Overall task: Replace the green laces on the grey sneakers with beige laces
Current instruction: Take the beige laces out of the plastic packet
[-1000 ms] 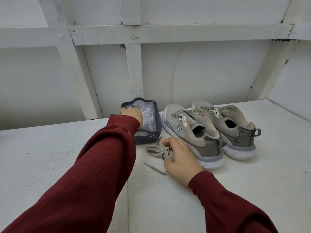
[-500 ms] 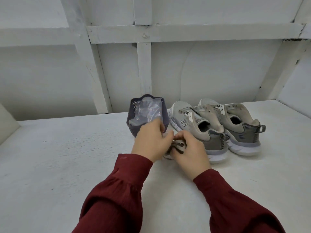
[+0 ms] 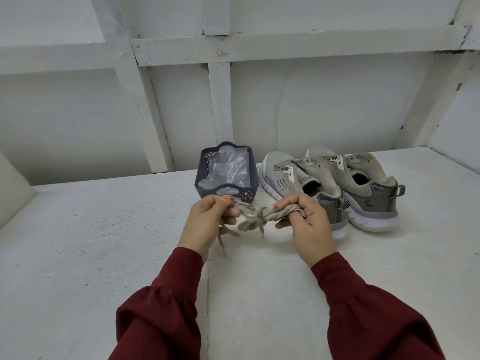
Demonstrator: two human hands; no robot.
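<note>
Two grey sneakers stand side by side at the back right of the white table, heels toward me, with no laces in their eyelets: the left sneaker (image 3: 293, 180) and the right sneaker (image 3: 363, 185). In front of them I hold a knotted bundle of beige laces (image 3: 259, 216) above the table. My left hand (image 3: 207, 222) pinches its left end, and my right hand (image 3: 306, 219) grips the twisted right end. Loose lace ends hang down below my left hand. No green laces are in view.
A dark purple plastic basket (image 3: 249, 194) with crumpled clear plastic bags (image 3: 226, 170) inside stands just behind my left hand, left of the sneakers. A white panelled wall (image 3: 311, 113) rises behind the table (image 3: 104, 242). My sleeves are dark red.
My left hand left the basket and joined my right at the beige laces. Both hands lifted the bundle off the table and pulled it apart sideways.
</note>
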